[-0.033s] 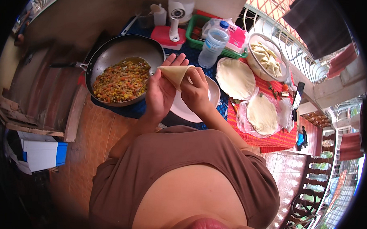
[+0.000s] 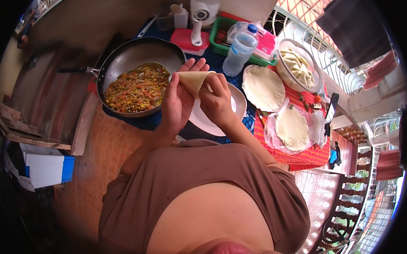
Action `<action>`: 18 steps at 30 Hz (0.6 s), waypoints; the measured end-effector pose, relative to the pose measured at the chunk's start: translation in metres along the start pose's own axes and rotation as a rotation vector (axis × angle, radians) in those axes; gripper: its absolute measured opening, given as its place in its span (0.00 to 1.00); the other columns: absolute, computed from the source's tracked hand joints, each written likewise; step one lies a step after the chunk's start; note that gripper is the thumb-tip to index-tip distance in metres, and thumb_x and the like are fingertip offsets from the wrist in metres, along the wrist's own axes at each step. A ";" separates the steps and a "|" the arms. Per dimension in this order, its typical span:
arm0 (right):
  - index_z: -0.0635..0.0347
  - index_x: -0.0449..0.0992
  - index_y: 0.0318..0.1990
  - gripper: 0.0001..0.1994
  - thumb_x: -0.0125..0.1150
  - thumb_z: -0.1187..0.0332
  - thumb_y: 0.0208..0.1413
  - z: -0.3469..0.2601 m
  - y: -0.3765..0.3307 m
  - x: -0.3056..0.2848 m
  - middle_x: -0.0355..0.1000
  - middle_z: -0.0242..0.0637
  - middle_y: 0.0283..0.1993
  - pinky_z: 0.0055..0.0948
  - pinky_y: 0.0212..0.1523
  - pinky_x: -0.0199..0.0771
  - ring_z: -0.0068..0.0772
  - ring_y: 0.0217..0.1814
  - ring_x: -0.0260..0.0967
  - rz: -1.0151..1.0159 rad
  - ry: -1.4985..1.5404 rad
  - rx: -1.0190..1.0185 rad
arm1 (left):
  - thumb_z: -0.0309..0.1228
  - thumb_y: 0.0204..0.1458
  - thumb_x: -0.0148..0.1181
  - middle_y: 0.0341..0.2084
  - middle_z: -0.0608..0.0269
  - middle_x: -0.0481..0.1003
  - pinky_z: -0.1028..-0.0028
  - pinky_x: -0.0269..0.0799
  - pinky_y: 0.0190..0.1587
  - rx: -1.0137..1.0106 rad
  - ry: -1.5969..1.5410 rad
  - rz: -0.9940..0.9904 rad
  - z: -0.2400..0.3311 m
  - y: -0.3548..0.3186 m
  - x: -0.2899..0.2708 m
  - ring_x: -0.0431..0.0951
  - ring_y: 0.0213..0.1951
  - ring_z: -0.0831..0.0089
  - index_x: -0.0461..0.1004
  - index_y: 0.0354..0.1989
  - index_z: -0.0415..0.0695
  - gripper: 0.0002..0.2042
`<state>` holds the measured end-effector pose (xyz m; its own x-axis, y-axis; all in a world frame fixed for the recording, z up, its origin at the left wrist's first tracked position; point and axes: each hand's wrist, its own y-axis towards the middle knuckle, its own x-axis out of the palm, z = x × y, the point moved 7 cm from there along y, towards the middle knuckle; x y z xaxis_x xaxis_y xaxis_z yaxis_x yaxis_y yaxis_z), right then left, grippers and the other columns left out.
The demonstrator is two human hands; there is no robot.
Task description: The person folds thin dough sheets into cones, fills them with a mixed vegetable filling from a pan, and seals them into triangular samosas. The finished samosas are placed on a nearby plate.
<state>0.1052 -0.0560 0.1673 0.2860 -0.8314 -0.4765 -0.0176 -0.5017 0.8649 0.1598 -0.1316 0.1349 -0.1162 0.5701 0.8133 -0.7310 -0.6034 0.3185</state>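
Observation:
A thin pale pastry wrapper [image 2: 192,81], rolled into a cone, is held between my two hands above the near side of the table. My left hand [image 2: 175,99] has its palm up and fingers stretched out behind the cone, with the thumb against its pointed end. The fingers of my right hand [image 2: 215,97] are bent at the cone's wide end; its inside is hidden. Below my right hand lies a pale plate [image 2: 238,101], partly covered. To the left, a large wok [image 2: 130,53] contains a chopped, orange-and-yellow vegetable filling [image 2: 134,91].
Right of the plate lie two stacks of round wrappers [image 2: 263,88], the nearer one [image 2: 292,128] on plastic. Behind them stand a bowl [image 2: 282,67] of folded pastries, a water bottle [image 2: 240,52] and a green basket [image 2: 218,48]. A white handheld fan [image 2: 197,32] rests on a red-lidded box [image 2: 182,39].
My hands and the cone keep almost the same pose. The table and its things sit slightly farther right in the picture.

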 end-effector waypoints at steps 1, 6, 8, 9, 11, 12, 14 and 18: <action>0.56 0.77 0.26 0.09 0.60 0.77 0.32 -0.008 0.008 0.006 0.66 0.35 0.38 0.33 0.38 0.66 0.38 0.42 0.65 -0.011 -0.029 -0.023 | 0.41 0.65 0.31 0.63 0.45 0.56 0.63 0.55 0.65 0.012 0.074 0.016 0.011 0.000 -0.003 0.58 0.64 0.59 0.51 0.65 0.36 0.25; 0.50 0.80 0.31 0.12 0.61 0.74 0.34 -0.027 0.035 0.032 0.66 0.37 0.46 0.38 0.43 0.60 0.41 0.47 0.62 0.035 -0.096 0.034 | 0.42 0.66 0.32 0.61 0.46 0.60 0.63 0.60 0.63 0.001 0.180 0.076 0.065 -0.002 -0.028 0.63 0.61 0.60 0.55 0.63 0.37 0.24; 0.51 0.81 0.35 0.13 0.62 0.76 0.38 -0.020 0.048 0.039 0.66 0.41 0.51 0.42 0.53 0.60 0.48 0.53 0.61 0.017 0.094 0.200 | 0.41 0.66 0.31 0.60 0.46 0.62 0.63 0.62 0.62 0.006 0.175 0.074 0.082 -0.001 -0.042 0.65 0.60 0.60 0.56 0.62 0.37 0.23; 0.55 0.80 0.38 0.12 0.64 0.76 0.41 -0.013 0.049 0.051 0.66 0.41 0.52 0.37 0.53 0.62 0.42 0.54 0.63 -0.053 0.211 0.218 | 0.41 0.66 0.31 0.60 0.46 0.62 0.63 0.63 0.62 0.002 0.174 0.082 0.090 0.001 -0.049 0.65 0.60 0.60 0.56 0.62 0.37 0.23; 0.60 0.78 0.41 0.13 0.66 0.76 0.45 -0.004 0.045 0.076 0.67 0.39 0.51 0.30 0.51 0.66 0.33 0.52 0.66 -0.168 0.484 0.353 | 0.40 0.66 0.32 0.60 0.46 0.62 0.63 0.63 0.62 -0.015 0.183 0.085 0.101 0.002 -0.059 0.65 0.60 0.60 0.56 0.62 0.37 0.23; 0.61 0.77 0.42 0.14 0.67 0.75 0.46 -0.002 0.041 0.087 0.69 0.38 0.49 0.28 0.49 0.68 0.29 0.50 0.68 -0.211 0.642 0.465 | 0.41 0.66 0.32 0.60 0.46 0.61 0.63 0.62 0.62 -0.014 0.208 0.076 0.105 0.002 -0.061 0.65 0.60 0.59 0.56 0.62 0.37 0.23; 0.63 0.76 0.44 0.16 0.69 0.74 0.46 -0.001 0.034 0.104 0.72 0.35 0.45 0.24 0.46 0.70 0.22 0.46 0.70 -0.282 0.873 0.651 | 0.41 0.66 0.32 0.60 0.45 0.61 0.63 0.62 0.62 -0.014 0.260 0.055 0.114 0.004 -0.063 0.64 0.61 0.58 0.56 0.62 0.37 0.24; 0.62 0.75 0.41 0.15 0.71 0.73 0.45 -0.008 0.036 0.115 0.75 0.30 0.35 0.21 0.40 0.72 0.18 0.36 0.72 -0.347 1.053 0.819 | 0.42 0.66 0.31 0.60 0.43 0.60 0.61 0.59 0.64 0.035 0.409 -0.061 0.132 0.008 -0.055 0.61 0.63 0.55 0.55 0.63 0.36 0.24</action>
<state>0.1453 -0.1684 0.1451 0.9684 -0.2488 0.0142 -0.2460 -0.9454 0.2138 0.2489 -0.2417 0.1566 -0.3359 0.7759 0.5340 -0.7225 -0.5760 0.3825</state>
